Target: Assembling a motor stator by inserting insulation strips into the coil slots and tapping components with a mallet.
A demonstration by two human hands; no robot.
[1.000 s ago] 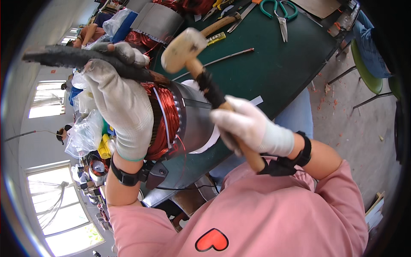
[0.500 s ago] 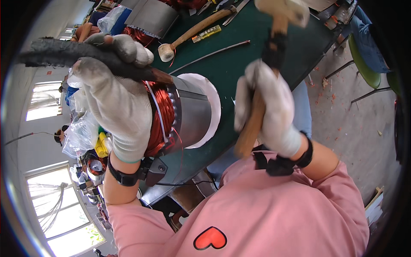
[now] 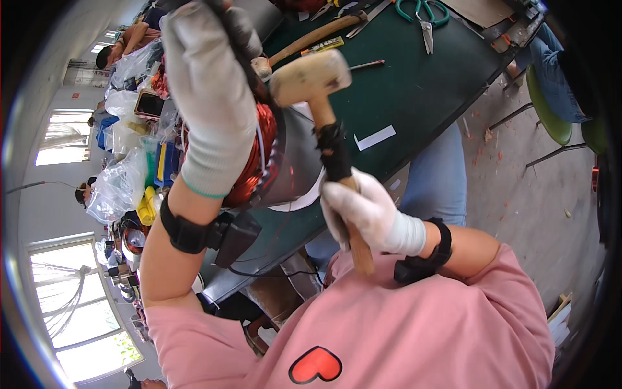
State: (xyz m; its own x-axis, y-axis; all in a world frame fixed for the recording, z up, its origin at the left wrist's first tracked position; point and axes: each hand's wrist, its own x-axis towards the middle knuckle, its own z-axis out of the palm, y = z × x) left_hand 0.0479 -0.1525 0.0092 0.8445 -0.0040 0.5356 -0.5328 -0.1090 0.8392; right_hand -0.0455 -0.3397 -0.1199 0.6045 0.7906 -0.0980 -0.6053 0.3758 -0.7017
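My left hand (image 3: 210,91), in a white knit glove, is closed around a dark, black-wrapped bar (image 3: 236,45). The bar slants down to a metal stator core (image 3: 295,162) wound with red copper wire (image 3: 260,146). My left wrist and forearm cover part of the winding. My right hand (image 3: 366,211), also gloved, grips the wooden handle of a mallet (image 3: 312,78) with black tape below its pale head. The mallet head is beside the bar's lower end, in front of the core; whether they touch I cannot tell. White lining shows at the core's rim.
On the green table (image 3: 414,84) lie a second mallet (image 3: 317,37), green-handled scissors (image 3: 426,29), a yellow tool (image 3: 327,45) and a white paper strip (image 3: 376,138). A green chair (image 3: 544,104) stands at right. Plastic bags (image 3: 120,188) and another person (image 3: 133,40) are at left.
The mallet has swung down and left toward the bar. My left hand and the bar have moved up and right in view, and the bar stands steeper. Scissors and the paper strip have come into view.
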